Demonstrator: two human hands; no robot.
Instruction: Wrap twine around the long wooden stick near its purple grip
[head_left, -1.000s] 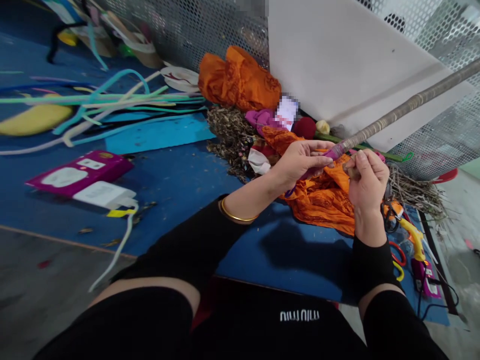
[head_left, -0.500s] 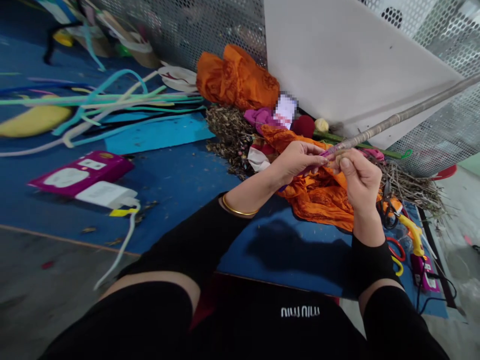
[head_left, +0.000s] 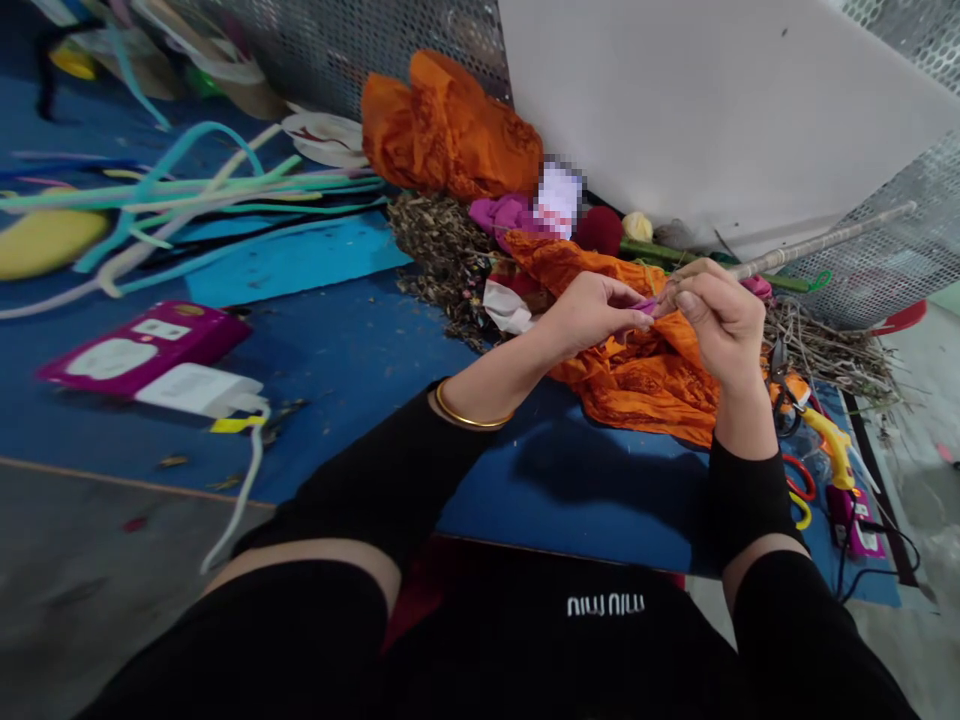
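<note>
A long brown stick (head_left: pixel 825 240) slants up to the right from my hands. My left hand (head_left: pixel 596 312) pinches a small purple piece (head_left: pixel 646 306) at the stick's near end. Curled around the stick beside it is my right hand (head_left: pixel 720 312), its fingers bent and close to the left fingertips. Beneath both hands lies a crumpled orange cloth (head_left: pixel 645 392). Dark dried plant matter (head_left: pixel 442 250) is heaped to the left of the cloth, with a crumpled white paper (head_left: pixel 507 306) at its edge.
The blue table (head_left: pixel 360 370) bears a magenta power strip (head_left: pixel 142 345), pastel flexible strips (head_left: pixel 247 195) and a yellow oblong object (head_left: pixel 49 240). To the right are scissors (head_left: pixel 784 400), a yellow glue gun (head_left: pixel 832 440) and twigs (head_left: pixel 832 350). A white board (head_left: pixel 675 110) stands behind.
The stick has swung so its far end is now in view and lower. My right hand has turned slightly around it. The whole view has shifted a little.
</note>
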